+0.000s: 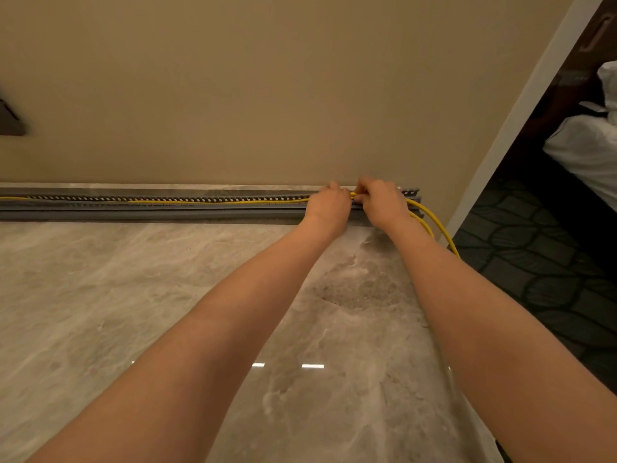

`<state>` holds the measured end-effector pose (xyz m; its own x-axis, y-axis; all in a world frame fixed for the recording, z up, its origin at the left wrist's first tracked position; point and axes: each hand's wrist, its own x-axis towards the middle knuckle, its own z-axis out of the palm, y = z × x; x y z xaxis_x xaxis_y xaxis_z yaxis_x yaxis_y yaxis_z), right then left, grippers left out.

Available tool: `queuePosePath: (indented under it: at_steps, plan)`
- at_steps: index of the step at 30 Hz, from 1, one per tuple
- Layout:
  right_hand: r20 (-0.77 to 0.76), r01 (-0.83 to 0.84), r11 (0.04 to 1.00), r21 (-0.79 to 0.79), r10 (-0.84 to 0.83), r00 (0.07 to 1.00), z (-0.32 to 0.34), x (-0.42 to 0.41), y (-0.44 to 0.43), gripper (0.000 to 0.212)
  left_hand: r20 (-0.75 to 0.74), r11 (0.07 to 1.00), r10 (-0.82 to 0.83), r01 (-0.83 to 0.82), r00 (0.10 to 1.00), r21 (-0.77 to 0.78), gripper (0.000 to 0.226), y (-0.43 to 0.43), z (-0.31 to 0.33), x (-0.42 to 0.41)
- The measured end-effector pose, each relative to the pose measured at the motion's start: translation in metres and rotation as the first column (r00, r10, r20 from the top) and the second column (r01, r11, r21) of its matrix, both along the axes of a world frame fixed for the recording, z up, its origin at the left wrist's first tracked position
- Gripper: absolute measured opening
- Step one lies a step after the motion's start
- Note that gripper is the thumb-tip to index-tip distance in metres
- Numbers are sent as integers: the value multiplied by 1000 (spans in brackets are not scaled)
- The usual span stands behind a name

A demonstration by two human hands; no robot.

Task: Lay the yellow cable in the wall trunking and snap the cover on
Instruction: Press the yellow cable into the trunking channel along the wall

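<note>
A grey slotted trunking (167, 199) runs along the foot of the beige wall, open on top. The yellow cable (217, 202) lies along its channel from the left edge to my hands. A long grey strip (150, 215), which looks like the cover, lies on the floor just in front of the trunking. My left hand (329, 203) and my right hand (380, 202) sit side by side near the trunking's right end, both pinching the cable. Past my right hand the cable loops (437, 225) out of the end and down to the floor.
The polished marble floor (133, 295) reaches to the trunking. At the right are a white door frame (521, 121), dark patterned carpet (534, 255) and white bedding (587, 145). A dark object (10, 121) hangs on the wall at the far left.
</note>
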<state>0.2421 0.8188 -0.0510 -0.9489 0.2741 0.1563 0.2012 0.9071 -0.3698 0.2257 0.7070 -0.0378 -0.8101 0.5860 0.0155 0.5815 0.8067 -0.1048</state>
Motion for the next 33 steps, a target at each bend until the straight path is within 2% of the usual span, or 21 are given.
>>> queuePosePath:
  at_steps: [2, 7, 11, 15, 18, 22, 28, 33]
  plan:
    - [9, -7, 998, 67, 6, 1000, -2, 0, 0, 16, 2, 997, -78, 78, 997, -6, 39, 5, 0, 6]
    - [59, 3, 931, 364, -26, 998, -5, -1, -11, 25, 35, 994, -98, 99, 995, -36, 37, 4, -2, 5]
    - [62, 5, 891, 455, -37, 997, -8, 7, -12, 28, 94, 994, -103, 106, 990, -23, 33, 3, 5, -3]
    - [46, -15, 924, 382, -3, 999, -6, 17, -4, 31, 99, 996, -88, 90, 991, -7, 37, 1, 0, -2]
    - [27, 51, 944, 325, -63, 998, 1, 20, 10, 31, 110, 997, -80, 80, 991, 5, 40, 0, -4, -1]
    - [60, 38, 902, 431, -71, 996, 0, 23, 21, 31, 114, 997, -74, 74, 991, 9, 39, -1, -6, -5]
    - [122, 22, 901, 432, -83, 989, 6, 13, 18, 34, 152, 998, -57, 52, 987, 31, 45, -1, -6, -4]
    - [10, 86, 944, 320, -94, 996, 11, 9, 23, 36, 126, 999, -33, 34, 991, -3, 44, 3, -2, -8]
